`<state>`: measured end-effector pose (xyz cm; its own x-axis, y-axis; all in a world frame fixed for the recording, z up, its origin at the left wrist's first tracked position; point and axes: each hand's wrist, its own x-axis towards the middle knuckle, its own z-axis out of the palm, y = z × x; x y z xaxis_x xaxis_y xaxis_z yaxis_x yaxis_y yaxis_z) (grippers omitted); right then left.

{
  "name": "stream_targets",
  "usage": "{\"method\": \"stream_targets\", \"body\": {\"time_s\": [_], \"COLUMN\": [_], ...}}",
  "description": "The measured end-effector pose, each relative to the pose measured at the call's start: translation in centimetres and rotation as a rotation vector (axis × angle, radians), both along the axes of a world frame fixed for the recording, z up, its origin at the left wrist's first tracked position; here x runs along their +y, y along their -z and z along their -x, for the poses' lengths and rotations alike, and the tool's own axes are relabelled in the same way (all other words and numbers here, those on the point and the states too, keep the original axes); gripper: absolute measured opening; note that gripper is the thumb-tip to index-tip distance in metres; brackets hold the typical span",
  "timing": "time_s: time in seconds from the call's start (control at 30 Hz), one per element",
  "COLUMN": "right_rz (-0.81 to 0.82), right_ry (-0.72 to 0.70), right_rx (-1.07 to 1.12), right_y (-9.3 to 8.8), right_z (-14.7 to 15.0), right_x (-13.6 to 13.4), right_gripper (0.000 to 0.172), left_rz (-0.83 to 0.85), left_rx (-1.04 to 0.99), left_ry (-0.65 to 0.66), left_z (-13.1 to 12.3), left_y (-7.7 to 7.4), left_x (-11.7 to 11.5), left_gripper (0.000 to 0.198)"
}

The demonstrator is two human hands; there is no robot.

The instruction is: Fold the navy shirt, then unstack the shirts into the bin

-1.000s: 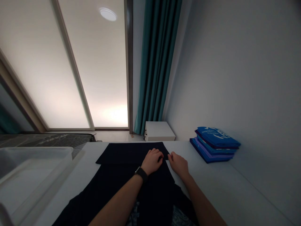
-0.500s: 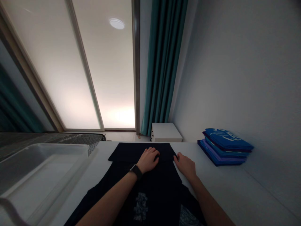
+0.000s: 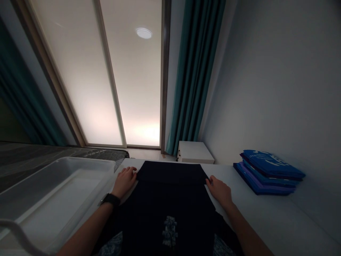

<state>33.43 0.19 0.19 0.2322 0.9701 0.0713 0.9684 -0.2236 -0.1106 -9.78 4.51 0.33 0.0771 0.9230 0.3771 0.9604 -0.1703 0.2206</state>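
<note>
No legible text: white print on dark garment and blue stack too blurred

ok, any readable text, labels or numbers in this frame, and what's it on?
No text here can be read.
Pale print on the dark shirt: too blurred to read.
White lettering on top of the folded blue pile: too small and blurred to read.
The watch: nothing readable shows.

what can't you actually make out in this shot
Head view, dim light:
Dark garment: near end cut off by the bottom edge; its white print too small and dark to read.
Left hand and right hand: at the fold's corners; pinching or pressing, cannot tell.
Blue stack: top shirt's lettering too small.
Plastic bin: cut off by the left edge.
</note>
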Motion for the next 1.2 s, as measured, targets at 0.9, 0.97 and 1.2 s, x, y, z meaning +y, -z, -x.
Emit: {"method": "stream_targets", "body": {"time_s": [0.9, 0.97, 1.2], "right_rz": [-0.093, -0.111, -0.036], "right_ry": [0.065, 0.065, 0.04], "right_rx": [0.237, 0.259, 0.15], "right_y": [0.1, 0.0, 0.0], "right_z": [-0.9, -0.8, -0.2], "right_x": [0.3, 0.3, 0.2], "right_gripper": [0.031, 0.032, 0.03], "left_rz": [-0.004, 0.009, 0.057], "left_rx": [-0.423, -0.495, -0.594], "left_ry": [0.081, 0.056, 0.116], "left_z": [0.9, 0.7, -0.3], "left_y": [1.5, 1.2, 0.2], "left_x": [1.1, 1.1, 0.3], "left_gripper": [0.029, 0.03, 0.036]}}
